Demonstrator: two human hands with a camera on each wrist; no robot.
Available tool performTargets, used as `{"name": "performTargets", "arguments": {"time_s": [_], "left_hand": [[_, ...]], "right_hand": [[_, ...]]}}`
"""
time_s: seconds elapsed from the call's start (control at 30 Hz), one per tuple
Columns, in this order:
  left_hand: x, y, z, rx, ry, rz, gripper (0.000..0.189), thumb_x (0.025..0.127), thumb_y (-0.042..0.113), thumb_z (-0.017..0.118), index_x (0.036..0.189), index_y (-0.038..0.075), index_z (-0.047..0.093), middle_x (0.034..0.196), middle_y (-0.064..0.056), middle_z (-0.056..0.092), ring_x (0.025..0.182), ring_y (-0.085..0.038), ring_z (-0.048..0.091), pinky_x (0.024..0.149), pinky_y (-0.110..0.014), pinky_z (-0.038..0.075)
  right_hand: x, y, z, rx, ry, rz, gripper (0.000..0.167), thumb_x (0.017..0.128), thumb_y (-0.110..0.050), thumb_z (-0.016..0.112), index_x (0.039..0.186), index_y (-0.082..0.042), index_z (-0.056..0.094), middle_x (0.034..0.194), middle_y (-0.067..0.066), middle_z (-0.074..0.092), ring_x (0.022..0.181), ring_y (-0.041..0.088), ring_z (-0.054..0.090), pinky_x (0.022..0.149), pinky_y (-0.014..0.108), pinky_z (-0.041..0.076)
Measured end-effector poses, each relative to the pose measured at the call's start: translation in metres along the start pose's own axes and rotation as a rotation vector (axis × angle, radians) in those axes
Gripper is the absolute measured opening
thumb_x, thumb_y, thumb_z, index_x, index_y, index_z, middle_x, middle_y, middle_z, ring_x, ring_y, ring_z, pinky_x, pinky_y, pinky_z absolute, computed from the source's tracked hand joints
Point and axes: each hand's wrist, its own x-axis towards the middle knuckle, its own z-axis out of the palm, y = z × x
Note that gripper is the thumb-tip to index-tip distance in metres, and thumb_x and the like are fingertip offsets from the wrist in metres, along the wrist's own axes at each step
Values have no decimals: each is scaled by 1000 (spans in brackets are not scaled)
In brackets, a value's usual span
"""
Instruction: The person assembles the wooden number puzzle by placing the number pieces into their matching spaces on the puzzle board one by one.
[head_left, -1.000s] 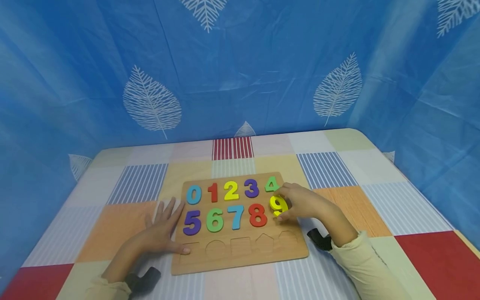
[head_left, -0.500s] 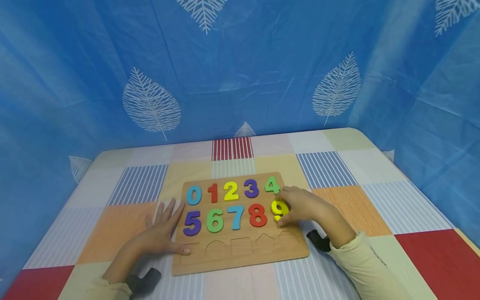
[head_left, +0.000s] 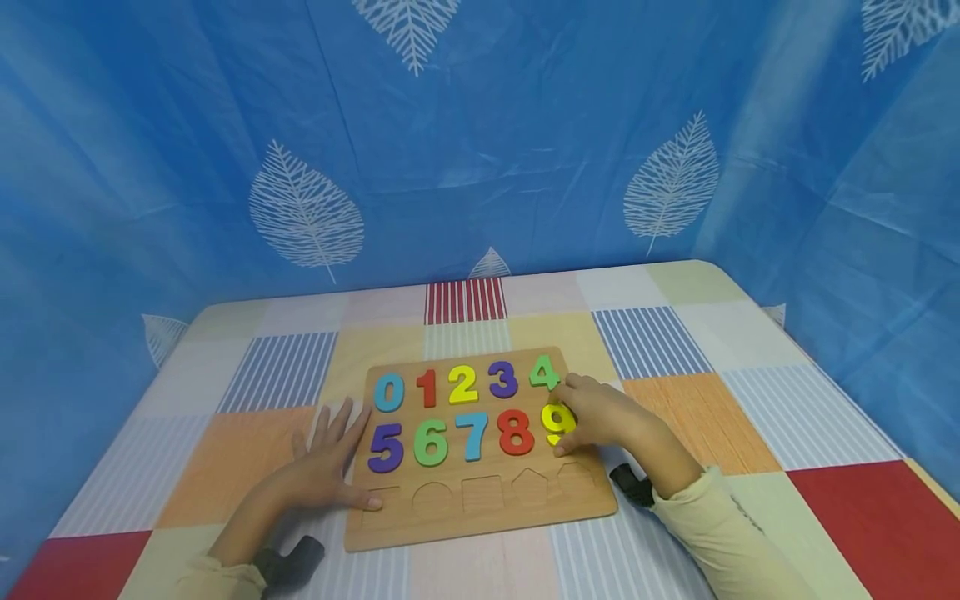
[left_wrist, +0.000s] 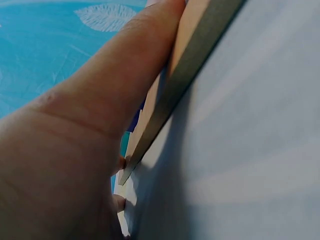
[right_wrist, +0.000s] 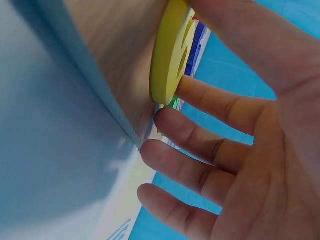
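A wooden number puzzle board (head_left: 480, 529) lies on the table. At the right end of its second row is a yellow number nine (head_left: 557, 419), which my right hand (head_left: 607, 414) pinches between thumb and fingers. The right wrist view shows the nine (right_wrist: 167, 60) from its edge, standing proud of the board; whether it sits in its recess I cannot tell. My left hand (head_left: 322, 471) lies spread at the board's left side, thumb on its lower left corner. In the left wrist view the thumb rests along the board's edge (left_wrist: 175, 85).
Coloured numbers fill two rows, among them a green four (head_left: 544, 372) and a red eight (head_left: 516, 432) near the nine. Shallow outlined shapes (head_left: 482, 493) run along the board's front. A patchwork cloth (head_left: 667, 417) covers the table, and a blue leaf-print curtain (head_left: 487, 150) hangs behind.
My right hand has shifted the nine slightly toward me, away from the four, and its tilt has lessened. My left hand has stayed in place on the board.
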Motion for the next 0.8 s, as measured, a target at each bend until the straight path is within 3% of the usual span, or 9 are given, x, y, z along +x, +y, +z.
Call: {"name": "performTargets", "arguments": {"time_s": [0.37, 0.53, 0.67, 0.8], "left_hand": [[4, -4, 0, 3, 1, 13, 122, 60, 62, 72, 147, 10, 5, 150, -27, -9, 130, -53, -20, 90, -74, -18], [6, -4, -1, -8, 1, -4, 122, 59, 61, 73, 147, 10, 6, 150, -26, -8, 131, -52, -20, 90, -73, -19], [10, -2, -1, 6, -4, 2, 119, 61, 62, 72, 147, 9, 8, 150, -26, -7, 131, -52, -18, 92, -73, -17], [11, 1, -6, -23, -31, -3, 109, 68, 63, 65, 147, 11, 12, 152, -23, -2, 135, -49, -13, 96, -71, -12]], "right_hand": [[5, 6, 1, 10, -5, -33, 62, 62, -40, 81, 111, -9, 59, 90, 1, 48, 78, 15, 45, 69, 29, 42], [8, 15, 0, 98, -37, -46, 69, 64, -44, 78, 119, -9, 57, 93, 2, 50, 80, 15, 46, 70, 30, 43], [2, 34, -4, 199, -51, -44, 67, 72, -44, 73, 124, -7, 53, 101, 7, 54, 89, 20, 52, 75, 36, 47], [-10, 66, -14, 250, -67, -30, 65, 81, -43, 64, 129, -2, 47, 111, 13, 57, 100, 27, 55, 83, 44, 47]]}}
